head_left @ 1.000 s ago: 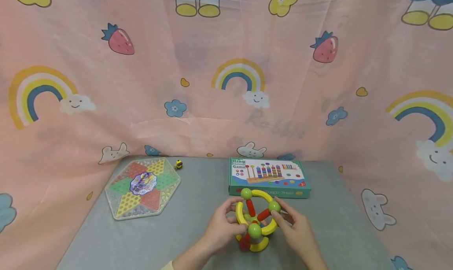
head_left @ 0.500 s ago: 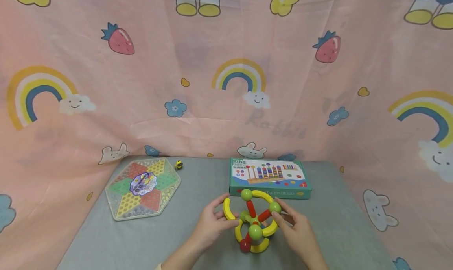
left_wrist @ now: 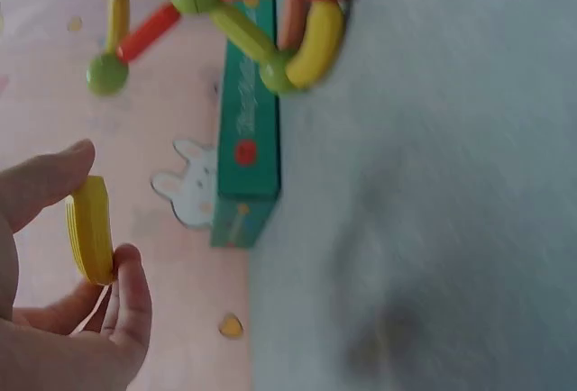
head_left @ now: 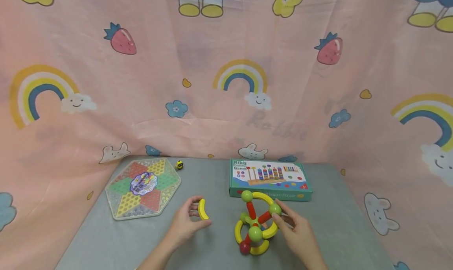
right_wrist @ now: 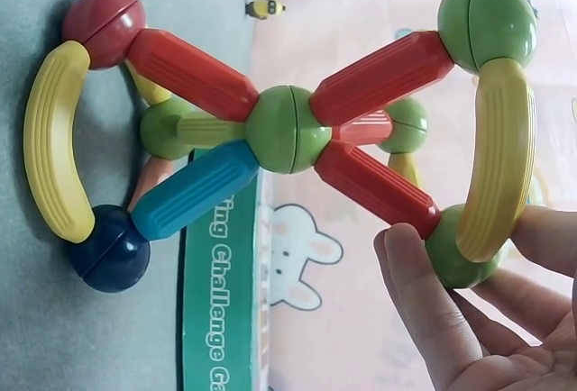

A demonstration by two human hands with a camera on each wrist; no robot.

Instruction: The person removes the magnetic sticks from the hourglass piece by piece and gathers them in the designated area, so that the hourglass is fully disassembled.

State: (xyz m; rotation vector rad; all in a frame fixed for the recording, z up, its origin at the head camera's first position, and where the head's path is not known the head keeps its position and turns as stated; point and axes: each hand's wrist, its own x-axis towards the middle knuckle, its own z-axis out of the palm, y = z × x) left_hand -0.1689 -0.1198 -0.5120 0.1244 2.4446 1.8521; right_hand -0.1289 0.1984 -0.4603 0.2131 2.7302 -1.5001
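My left hand point(head_left: 185, 221) pinches a loose curved yellow rod point(head_left: 203, 209) between thumb and fingers, apart from the ball-and-rod model. In the left wrist view the yellow rod point(left_wrist: 91, 231) stands between thumb and fingertips. My right hand point(head_left: 296, 230) grips a green ball point(head_left: 275, 209) at the model's upper right. The magnetic ball-and-rod model stands on the table, with a central green ball point(right_wrist: 288, 128) joined to straight red rods point(right_wrist: 383, 76) and a blue rod point(right_wrist: 196, 190). Curved yellow rods point(right_wrist: 56, 143) link outer balls, among them a red ball point(right_wrist: 104, 24) and a dark blue ball point(right_wrist: 110, 249).
Behind the model lies a green Ring Challenge Game box point(head_left: 270, 179). A hexagonal Chinese checkers board point(head_left: 143, 188) lies at the left, with a small yellow-and-black figure point(head_left: 179, 165) beside it. A pink patterned cloth point(head_left: 226, 104) hangs behind the grey table point(head_left: 116, 246).
My left hand has pulled the curved yellow rod off the model's upper left and carried it away to the left. My right hand keeps its grip on the green ball.
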